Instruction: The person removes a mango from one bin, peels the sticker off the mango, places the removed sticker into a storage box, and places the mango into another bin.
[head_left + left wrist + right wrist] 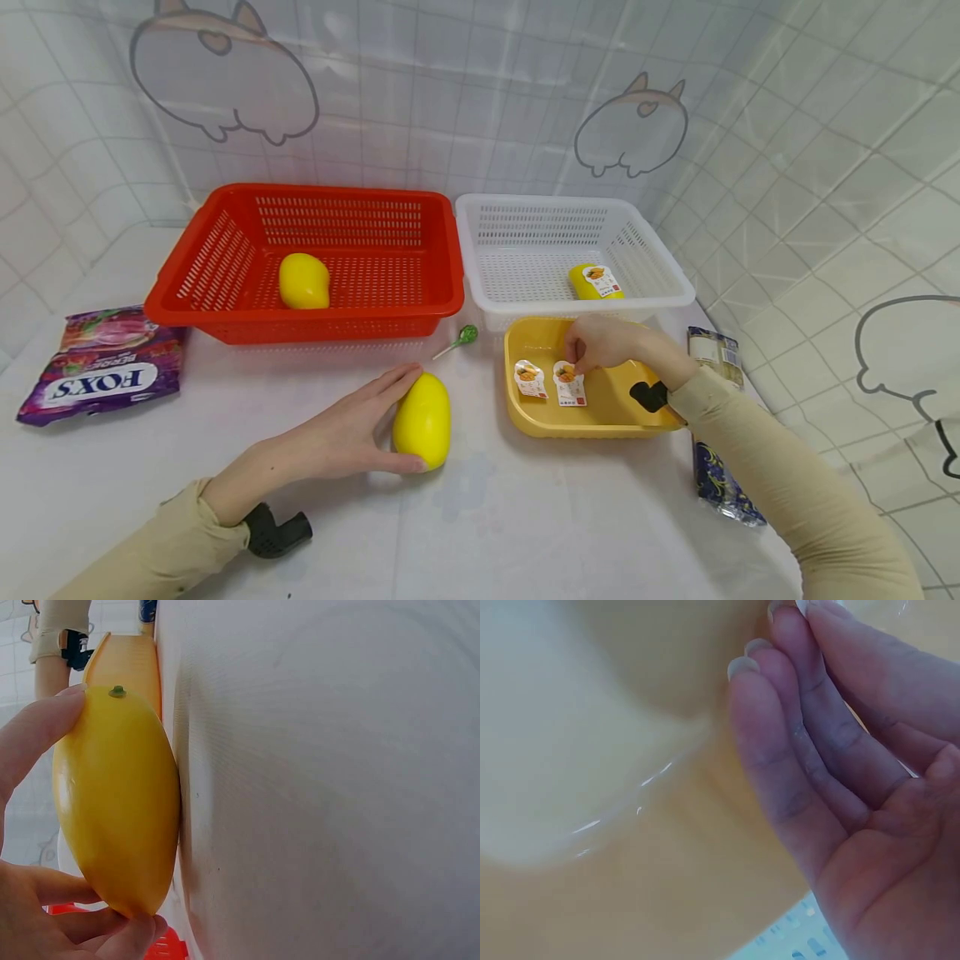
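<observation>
My left hand grips a smooth yellow mango on the white cloth, thumb at one end and fingers at the other. In the left wrist view the mango shows a small green stem nub. My right hand reaches into a shallow yellow tub, thumb and forefinger pinching the top of a white mango sticker. Another mango sticker lies to its left in the tub. Up close in the right wrist view, thumb and forefinger of the right hand meet at the top edge.
Behind stand a red basket with a plain mango and a white basket with a labelled mango. A green lollipop lies between. A purple Fox's bag lies left; a dark blue packet lies right.
</observation>
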`<move>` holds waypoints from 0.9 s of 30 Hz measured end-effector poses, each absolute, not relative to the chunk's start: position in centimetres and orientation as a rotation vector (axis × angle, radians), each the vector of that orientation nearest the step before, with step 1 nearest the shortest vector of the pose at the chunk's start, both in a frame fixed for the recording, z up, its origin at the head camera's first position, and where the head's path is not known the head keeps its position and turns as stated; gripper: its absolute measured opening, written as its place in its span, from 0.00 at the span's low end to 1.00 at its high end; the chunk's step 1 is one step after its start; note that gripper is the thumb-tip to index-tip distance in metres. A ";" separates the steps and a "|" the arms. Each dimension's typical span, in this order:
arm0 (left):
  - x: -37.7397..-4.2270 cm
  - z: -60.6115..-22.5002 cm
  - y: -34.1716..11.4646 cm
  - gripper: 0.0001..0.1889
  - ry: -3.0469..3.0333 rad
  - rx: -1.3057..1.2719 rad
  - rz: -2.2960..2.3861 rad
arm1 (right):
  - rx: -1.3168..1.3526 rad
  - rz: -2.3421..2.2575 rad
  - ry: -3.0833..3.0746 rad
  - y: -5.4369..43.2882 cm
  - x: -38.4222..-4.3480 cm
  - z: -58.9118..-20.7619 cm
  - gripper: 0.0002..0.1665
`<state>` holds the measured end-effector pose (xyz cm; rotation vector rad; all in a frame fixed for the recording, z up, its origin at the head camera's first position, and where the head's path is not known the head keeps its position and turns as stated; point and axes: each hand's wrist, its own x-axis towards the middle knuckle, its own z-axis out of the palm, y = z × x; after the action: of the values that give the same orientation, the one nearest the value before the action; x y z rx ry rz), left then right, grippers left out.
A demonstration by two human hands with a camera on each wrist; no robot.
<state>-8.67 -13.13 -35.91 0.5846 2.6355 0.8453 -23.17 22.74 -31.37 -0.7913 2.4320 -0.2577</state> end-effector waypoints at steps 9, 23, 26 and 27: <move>-8.6 -36.0 -13.2 0.64 2.636 0.592 0.844 | -0.780 -0.242 2.438 22.5 -23.1 -31.6 0.05; -8.6 -35.8 -13.1 0.64 2.627 0.585 0.845 | -0.665 -0.208 2.404 22.4 -23.3 -32.0 0.07; -8.6 -35.8 -13.1 0.64 2.629 0.591 0.849 | -0.653 -0.194 2.408 22.4 -23.4 -32.1 0.07; -8.6 -35.8 -13.1 0.64 2.629 0.591 0.850 | -0.652 -0.192 2.409 22.4 -23.4 -32.1 0.07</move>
<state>-8.57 -13.10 -35.79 0.5906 2.6290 0.8499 -23.38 22.41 -32.13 -0.6519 2.4087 -0.1918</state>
